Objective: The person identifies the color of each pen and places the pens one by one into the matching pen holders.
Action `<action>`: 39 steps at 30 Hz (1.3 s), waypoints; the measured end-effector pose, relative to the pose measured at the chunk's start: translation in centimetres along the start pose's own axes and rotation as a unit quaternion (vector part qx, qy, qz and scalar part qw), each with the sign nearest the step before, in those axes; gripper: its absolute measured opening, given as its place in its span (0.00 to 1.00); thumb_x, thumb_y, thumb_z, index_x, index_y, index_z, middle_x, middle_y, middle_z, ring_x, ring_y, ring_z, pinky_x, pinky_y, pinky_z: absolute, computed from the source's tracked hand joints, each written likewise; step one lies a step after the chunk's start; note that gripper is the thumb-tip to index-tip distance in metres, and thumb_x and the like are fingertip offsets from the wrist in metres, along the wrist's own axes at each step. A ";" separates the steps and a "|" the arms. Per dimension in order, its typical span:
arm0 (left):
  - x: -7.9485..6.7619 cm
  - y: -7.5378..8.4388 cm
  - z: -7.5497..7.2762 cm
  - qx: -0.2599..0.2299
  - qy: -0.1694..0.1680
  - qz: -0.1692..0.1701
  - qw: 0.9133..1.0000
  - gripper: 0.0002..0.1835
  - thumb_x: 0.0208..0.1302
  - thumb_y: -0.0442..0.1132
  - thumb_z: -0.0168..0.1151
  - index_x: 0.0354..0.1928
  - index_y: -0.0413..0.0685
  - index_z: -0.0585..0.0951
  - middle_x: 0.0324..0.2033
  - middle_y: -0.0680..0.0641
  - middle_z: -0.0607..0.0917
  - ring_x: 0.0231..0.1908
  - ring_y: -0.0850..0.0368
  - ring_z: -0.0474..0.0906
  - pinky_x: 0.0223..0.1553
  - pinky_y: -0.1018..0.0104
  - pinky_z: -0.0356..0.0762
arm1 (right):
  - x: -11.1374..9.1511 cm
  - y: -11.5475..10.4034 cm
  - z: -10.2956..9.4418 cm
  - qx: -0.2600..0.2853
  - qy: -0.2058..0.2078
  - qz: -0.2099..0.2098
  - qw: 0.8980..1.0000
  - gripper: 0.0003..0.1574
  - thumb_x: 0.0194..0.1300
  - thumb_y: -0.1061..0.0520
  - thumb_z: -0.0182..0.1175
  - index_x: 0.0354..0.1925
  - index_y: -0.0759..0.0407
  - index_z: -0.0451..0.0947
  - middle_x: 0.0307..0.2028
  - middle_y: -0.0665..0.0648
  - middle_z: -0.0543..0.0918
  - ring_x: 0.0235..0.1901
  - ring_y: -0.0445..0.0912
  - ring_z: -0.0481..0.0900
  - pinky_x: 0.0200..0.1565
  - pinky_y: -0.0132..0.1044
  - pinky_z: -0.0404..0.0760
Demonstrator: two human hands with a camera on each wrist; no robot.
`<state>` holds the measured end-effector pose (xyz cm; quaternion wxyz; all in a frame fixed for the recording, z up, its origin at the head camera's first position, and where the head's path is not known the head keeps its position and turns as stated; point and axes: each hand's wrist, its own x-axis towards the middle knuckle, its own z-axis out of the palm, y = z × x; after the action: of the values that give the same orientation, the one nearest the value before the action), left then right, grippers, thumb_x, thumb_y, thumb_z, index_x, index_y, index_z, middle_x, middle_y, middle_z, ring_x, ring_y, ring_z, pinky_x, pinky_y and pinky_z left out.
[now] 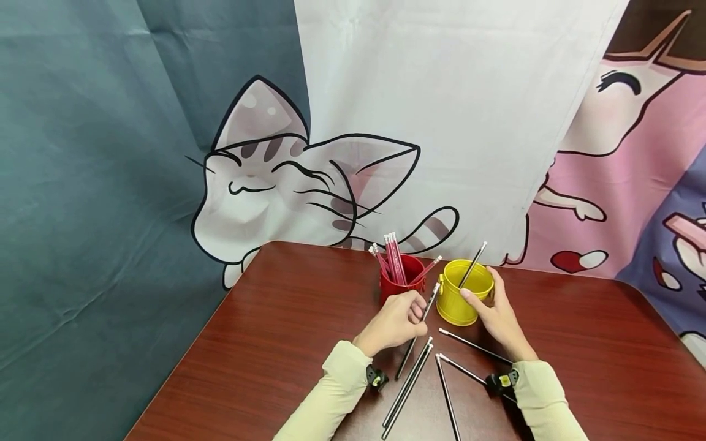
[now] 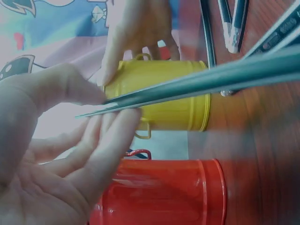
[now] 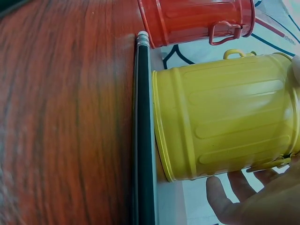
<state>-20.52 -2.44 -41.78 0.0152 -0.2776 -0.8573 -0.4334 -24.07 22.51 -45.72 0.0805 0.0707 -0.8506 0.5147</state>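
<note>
My left hand (image 1: 393,323) pinches a black pencil (image 2: 197,84) between thumb and fingers. The pencil slants, its white eraser end up near the yellow bucket (image 1: 456,308) and its other end down toward me. My right hand (image 1: 501,315) holds that bucket at its right side, the thumb at the rim. One black pencil (image 1: 473,264) leans inside the yellow bucket. To its left stands a red bucket (image 2: 168,192) with several pink-red pencils (image 1: 394,260) in it, just beyond my left hand.
Several black pencils lie on the brown wooden table (image 1: 265,355) in front of the buckets, among them a pair (image 1: 407,392) near my left wrist and one (image 1: 474,346) below my right hand. A cartoon-printed cloth (image 1: 441,122) hangs behind the table.
</note>
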 end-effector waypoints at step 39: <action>2.4 0.6 0.2 -0.037 0.232 0.207 0.950 0.15 0.51 0.25 0.62 0.42 0.37 0.72 0.31 0.42 0.75 0.31 0.54 0.77 0.29 0.73 0.80 | -0.5 -1.8 -0.1 0.020 0.001 -0.016 1.000 0.48 0.63 0.50 0.57 0.70 0.55 0.40 0.59 0.66 0.63 0.48 0.45 0.71 0.43 0.17 0.66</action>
<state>-22.20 -0.88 -40.85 0.2926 -0.3415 -0.7373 -0.5041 -23.21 21.76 -44.20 0.0881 0.0857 -0.8390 0.5302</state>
